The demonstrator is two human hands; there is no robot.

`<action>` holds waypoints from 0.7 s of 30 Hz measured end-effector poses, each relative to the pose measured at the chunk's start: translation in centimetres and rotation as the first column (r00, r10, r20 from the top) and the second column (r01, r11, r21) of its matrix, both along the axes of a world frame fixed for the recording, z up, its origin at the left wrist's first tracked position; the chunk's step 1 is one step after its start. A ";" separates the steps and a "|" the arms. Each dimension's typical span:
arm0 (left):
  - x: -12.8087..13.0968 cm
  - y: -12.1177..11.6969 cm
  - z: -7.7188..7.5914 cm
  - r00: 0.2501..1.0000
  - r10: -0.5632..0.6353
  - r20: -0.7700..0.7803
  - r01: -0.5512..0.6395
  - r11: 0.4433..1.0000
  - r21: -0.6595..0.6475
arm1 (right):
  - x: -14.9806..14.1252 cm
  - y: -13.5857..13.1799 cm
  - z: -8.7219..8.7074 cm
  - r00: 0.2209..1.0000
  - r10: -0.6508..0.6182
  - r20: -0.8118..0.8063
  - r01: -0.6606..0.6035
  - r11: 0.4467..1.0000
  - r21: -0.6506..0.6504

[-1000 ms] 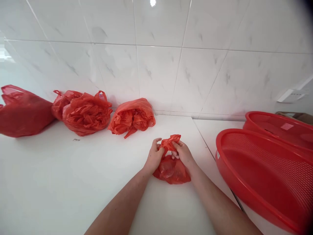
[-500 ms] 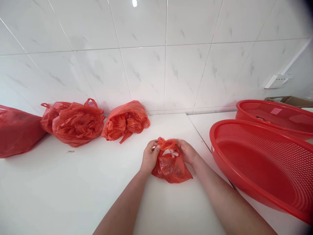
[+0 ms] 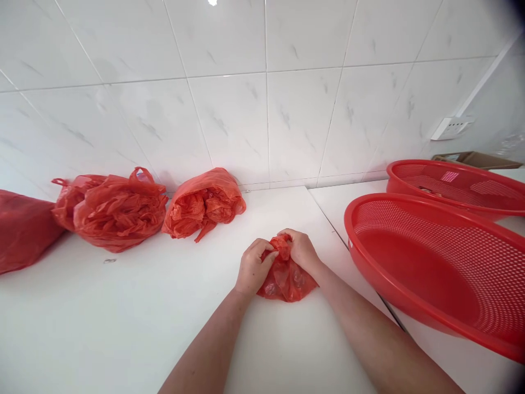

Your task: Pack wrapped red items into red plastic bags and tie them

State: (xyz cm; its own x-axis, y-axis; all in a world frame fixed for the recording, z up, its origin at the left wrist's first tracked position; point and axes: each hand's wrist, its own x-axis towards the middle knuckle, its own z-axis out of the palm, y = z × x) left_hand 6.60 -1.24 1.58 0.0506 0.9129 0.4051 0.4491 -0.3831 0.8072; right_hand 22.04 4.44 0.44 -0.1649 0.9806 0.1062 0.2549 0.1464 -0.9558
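A small red plastic bag (image 3: 286, 280) lies on the white counter (image 3: 123, 323) in front of me. My left hand (image 3: 253, 268) grips its left side with curled fingers. My right hand (image 3: 301, 249) is closed over the bag's bunched top, fingers pressed into the plastic. Both hands meet at the top of the bag, which is crumpled between them. What is inside the bag is hidden.
Three larger red plastic bags sit along the tiled wall: one at the left edge (image 3: 22, 230), a crumpled one (image 3: 112, 210), and one (image 3: 205, 203) nearer the middle. Two red perforated baskets stand at right, the near one (image 3: 435, 268) and another (image 3: 455, 183) behind. A wall socket (image 3: 450, 127) is upper right.
The bag's top stood up loose between my hands; now both hands have closed in over it and pressed it down. The view has shifted slightly left to right.
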 end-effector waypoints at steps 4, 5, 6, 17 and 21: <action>-0.1 0.3 -0.2 0.997 0.000 -0.081 0.007 0.997 0.078 | 0.4 0.3 0.7 0.914 0.120 -0.387 -0.203 0.963 -0.180; -0.2 0.3 -0.2 0.996 0.007 -0.086 0.002 0.995 0.096 | 0.7 0.2 1.1 0.860 0.160 -0.485 -0.296 0.930 -0.218; -0.2 0.4 -0.2 0.996 0.019 -0.087 -0.009 0.993 0.117 | 1.0 0.2 1.5 0.798 0.188 -0.573 -0.377 0.897 -0.231; -2.1 0.4 0.6 0.941 0.332 0.069 -0.318 0.794 0.518 | 5.0 3.7 -0.4 0.544 -0.148 -0.826 -0.032 0.980 -0.197; -2.4 0.7 0.3 0.931 0.325 0.166 -0.365 0.829 0.424 | 5.4 3.7 -0.7 0.587 -0.119 -0.801 -0.086 0.974 -0.208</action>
